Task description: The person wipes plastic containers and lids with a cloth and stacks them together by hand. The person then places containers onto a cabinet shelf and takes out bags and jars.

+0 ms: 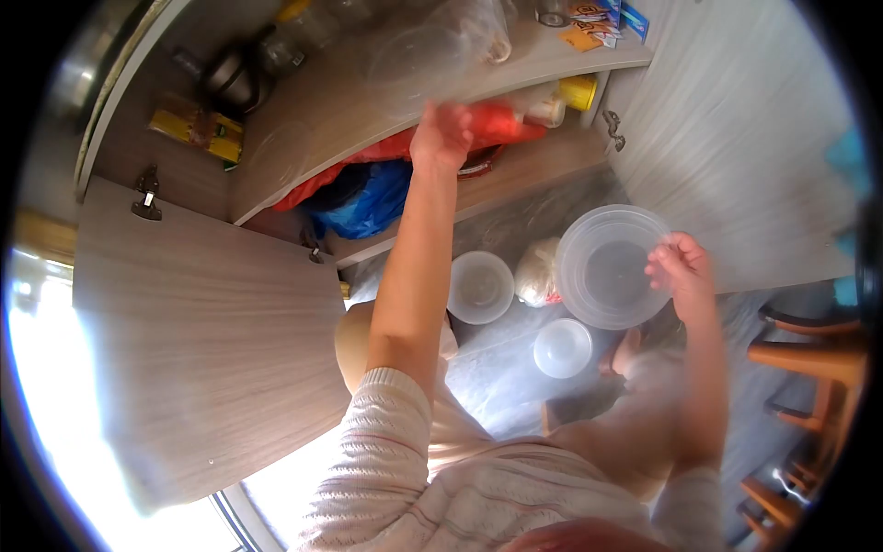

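My right hand (pixel 679 267) pinches the right rim of a large round translucent plastic bowl (pixel 612 267) above the floor. My left hand (pixel 442 136) reaches to the front edge of the cabinet shelf (pixel 349 138), fingers blurred; whether they are closed cannot be made out. Just beyond it on the shelf lies a clear round plastic piece (pixel 418 72), blurred. On the floor stand a medium translucent bowl (pixel 481 287) and a smaller one (pixel 563 349), with a tied plastic bag (pixel 536 273) beside the large bowl.
Two open cabinet doors flank me, left (pixel 202 340) and right (pixel 745 138). The lower compartment holds a blue bag (pixel 372 202), red bags and a yellow-lidded container (pixel 578 92). Upper shelf: a yellow packet (pixel 198 129), jars, sachets (pixel 589 32). Orange-brown furniture (pixel 814 359) stands at right.
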Motion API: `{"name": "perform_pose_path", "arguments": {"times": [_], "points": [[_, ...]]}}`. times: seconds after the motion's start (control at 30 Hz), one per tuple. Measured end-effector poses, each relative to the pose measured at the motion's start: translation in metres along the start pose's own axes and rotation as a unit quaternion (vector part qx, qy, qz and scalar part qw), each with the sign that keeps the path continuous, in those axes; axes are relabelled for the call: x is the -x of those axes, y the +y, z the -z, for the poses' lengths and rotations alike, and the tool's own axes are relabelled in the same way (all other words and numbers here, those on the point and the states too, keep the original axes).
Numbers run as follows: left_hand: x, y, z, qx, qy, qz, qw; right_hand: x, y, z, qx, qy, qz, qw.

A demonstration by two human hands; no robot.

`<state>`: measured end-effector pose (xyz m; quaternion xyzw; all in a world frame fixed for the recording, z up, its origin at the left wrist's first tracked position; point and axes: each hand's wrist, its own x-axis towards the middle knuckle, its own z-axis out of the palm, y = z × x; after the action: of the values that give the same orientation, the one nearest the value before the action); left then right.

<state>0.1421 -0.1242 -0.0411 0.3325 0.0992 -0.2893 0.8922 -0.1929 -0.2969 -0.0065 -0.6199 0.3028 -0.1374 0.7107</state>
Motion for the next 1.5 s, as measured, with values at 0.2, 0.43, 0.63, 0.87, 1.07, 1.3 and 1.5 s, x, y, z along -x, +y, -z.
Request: {"name": "perform_pose_path", "arguments": {"times": [0.2, 0.43, 0.63, 0.87, 1.07, 1.3, 1.5], "points": [[0.009, 0.017, 0.007, -0.002, 0.012, -0.052, 0.999, -0.011, 0.004, -0.013, -0.032, 0.001, 0.004, 0.999], [0.103, 0.012, 0.010, -0.212, -0.130, 0.009, 0.969, -0.027, 0.011, -0.034, -0.155, -0.007, -0.009, 0.988], [0.111, -0.048, 0.039, -0.428, -0.141, 0.042, 0.892, -0.044, 0.011, -0.047, -0.283, 0.015, -0.011, 0.959], [0.122, -0.029, 0.005, -0.373, -0.123, 0.114, 0.913, -0.065, 0.009, -0.058, -0.345, -0.040, -0.015, 0.938], [0.092, -0.018, 0.038, -0.360, -0.075, -0.084, 0.926, -0.091, 0.001, -0.077, -0.266, -0.104, 0.005, 0.958], [0.101, 0.050, 0.066, -0.163, -0.013, -0.121, 0.979, -0.126, -0.037, -0.188, -0.174, -0.209, 0.014, 0.962], [0.112, 0.119, 0.107, -0.096, 0.061, -0.297, 0.948, -0.150, -0.053, -0.314, -0.080, -0.286, -0.002, 0.955]]}}
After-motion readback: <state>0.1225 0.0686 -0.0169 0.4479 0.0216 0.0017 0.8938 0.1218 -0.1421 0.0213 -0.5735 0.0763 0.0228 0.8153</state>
